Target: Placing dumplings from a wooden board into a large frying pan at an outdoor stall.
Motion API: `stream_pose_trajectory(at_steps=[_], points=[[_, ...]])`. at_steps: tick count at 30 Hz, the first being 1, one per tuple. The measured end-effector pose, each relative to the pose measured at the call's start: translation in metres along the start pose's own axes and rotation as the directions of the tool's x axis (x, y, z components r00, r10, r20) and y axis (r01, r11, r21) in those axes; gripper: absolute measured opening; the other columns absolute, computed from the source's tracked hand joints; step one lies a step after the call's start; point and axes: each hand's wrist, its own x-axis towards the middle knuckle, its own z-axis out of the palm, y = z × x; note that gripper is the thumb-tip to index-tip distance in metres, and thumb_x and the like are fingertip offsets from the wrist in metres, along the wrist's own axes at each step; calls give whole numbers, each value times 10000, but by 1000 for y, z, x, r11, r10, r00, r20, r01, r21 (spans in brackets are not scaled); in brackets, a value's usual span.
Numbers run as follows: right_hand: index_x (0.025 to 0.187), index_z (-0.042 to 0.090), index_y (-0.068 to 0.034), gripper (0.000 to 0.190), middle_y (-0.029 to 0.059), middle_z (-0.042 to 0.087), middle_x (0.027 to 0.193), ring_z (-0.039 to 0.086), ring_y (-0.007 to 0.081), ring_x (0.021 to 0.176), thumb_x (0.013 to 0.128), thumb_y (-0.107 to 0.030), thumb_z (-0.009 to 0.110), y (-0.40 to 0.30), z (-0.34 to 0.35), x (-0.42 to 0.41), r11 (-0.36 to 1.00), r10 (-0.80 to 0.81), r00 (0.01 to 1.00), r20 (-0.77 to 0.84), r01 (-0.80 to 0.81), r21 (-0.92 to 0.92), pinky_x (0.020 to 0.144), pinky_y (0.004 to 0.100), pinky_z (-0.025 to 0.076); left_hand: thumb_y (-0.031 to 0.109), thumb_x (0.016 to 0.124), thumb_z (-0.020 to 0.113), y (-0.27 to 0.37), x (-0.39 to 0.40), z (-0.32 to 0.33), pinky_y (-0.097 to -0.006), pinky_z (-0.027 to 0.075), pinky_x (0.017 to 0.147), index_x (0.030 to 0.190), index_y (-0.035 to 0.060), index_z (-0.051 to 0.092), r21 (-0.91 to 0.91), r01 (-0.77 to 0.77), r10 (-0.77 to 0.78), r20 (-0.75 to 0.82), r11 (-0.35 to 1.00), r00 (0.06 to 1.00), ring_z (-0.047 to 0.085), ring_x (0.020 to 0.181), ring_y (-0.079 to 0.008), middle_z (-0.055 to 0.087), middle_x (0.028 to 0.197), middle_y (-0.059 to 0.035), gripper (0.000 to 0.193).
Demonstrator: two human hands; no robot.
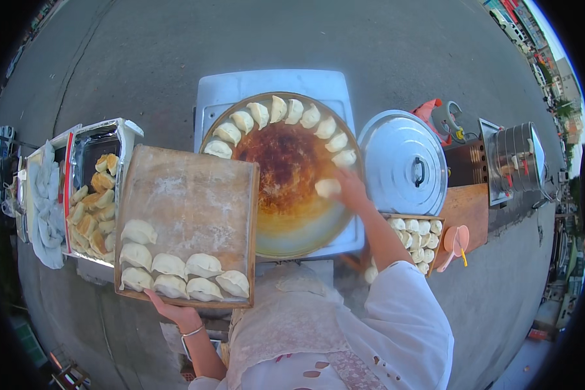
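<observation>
My left hand (176, 313) grips the near edge of a square floured wooden tray (190, 190). Several raw pleated dumplings (204, 265) lie in rows along the tray's near side. Its right edge overlaps the left side of a large round pan (292, 165), whose base is browned and oily. An arc of raw dumplings (278, 109) lines the pan's rim from the left around the far side to the right. Over the pan's right part, my right hand (352, 191), slightly blurred, has a dumpling (328, 188) at its fingertips. Whether that dumpling touches the pan is unclear.
At left, a foil-lined box (129, 127) holds browned dumplings beside a pale cloth (48, 209). Right of the pan are a large metal lid (395, 156), a tray of small buns (419, 241), a pink ladle (454, 241) and a stacked metal steamer (516, 156). A gas cylinder (451, 117) stands behind.
</observation>
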Motion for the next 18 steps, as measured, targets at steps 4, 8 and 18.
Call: stream_pose_trajectory(at_steps=[4,8,18], points=[[1016,663,-147,374,28,633,1015,578,268,1050,676,-156,818,27,4,5,993,-53,978,204,74,-97,910,398,463,472,1002,492,-14,-23,15,-391,345,1120,1486,34,353,-19,27,-26,47,999,999,416,1343,-257,394,1494,-94,667],[990,659,-153,371,20,621,987,566,251,997,652,-156,811,51,0,8,981,-131,991,38,135,-136,864,395,465,470,1006,485,-21,-40,21,-392,346,1119,1487,36,352,-39,33,-33,19,999,999,414,1345,-255,393,1495,-94,661],[1041,649,-152,417,35,557,1022,541,262,1011,654,-118,801,51,-1,8,976,-46,999,-28,39,-213,849,399,456,461,1005,498,-28,-47,18,-401,390,1085,1428,23,420,-71,127,-124,53,989,991,487,1277,-260,490,1399,-103,613]])
